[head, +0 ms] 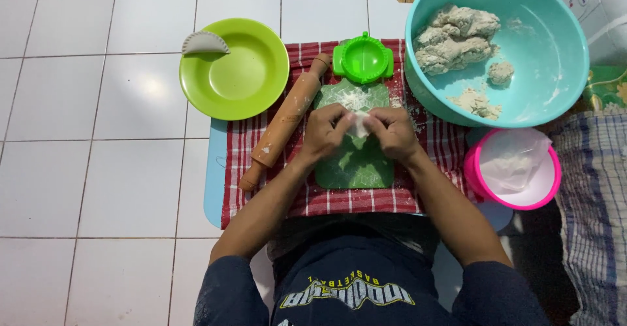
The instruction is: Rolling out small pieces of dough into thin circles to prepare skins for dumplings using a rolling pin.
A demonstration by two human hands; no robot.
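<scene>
- Nearest the camera, both forearms reach out over the red checked cloth (339, 202) on the tiled floor, and the hands meet above the green cutting mat (356, 163).
- Left hand (324, 132) and right hand (392, 132) both pinch a small piece of white dough (358, 125) between them; the fingers are narrow, closed on the dough from either side, and it is held just above the upper half of the mat.
- Pinched this thin, the dough could tear or stretch unevenly if the two hands pull apart too hard.
- Sticking is a likely trouble: only a light dusting of flour shows on the mat, so the piece may cling to the fingers or to the mat.
- Left of the mat, the wooden rolling pin (284, 124) lies aslant on the cloth; a nudge from the left elbow could set it rolling off onto the tiles.
- Beyond the mat sits the green dumpling press (363, 58), open, close enough to be knocked by a hasty reach.
- Right of the mat, the teal bowl (555, 97) of dough and the pink tub (473, 169) crowd the right forearm, so a wide swing might tip them.
- Far left of the mat, one folded dumpling (204, 43) rests on the rim of the green plate (248, 84), where it could slide off.
</scene>
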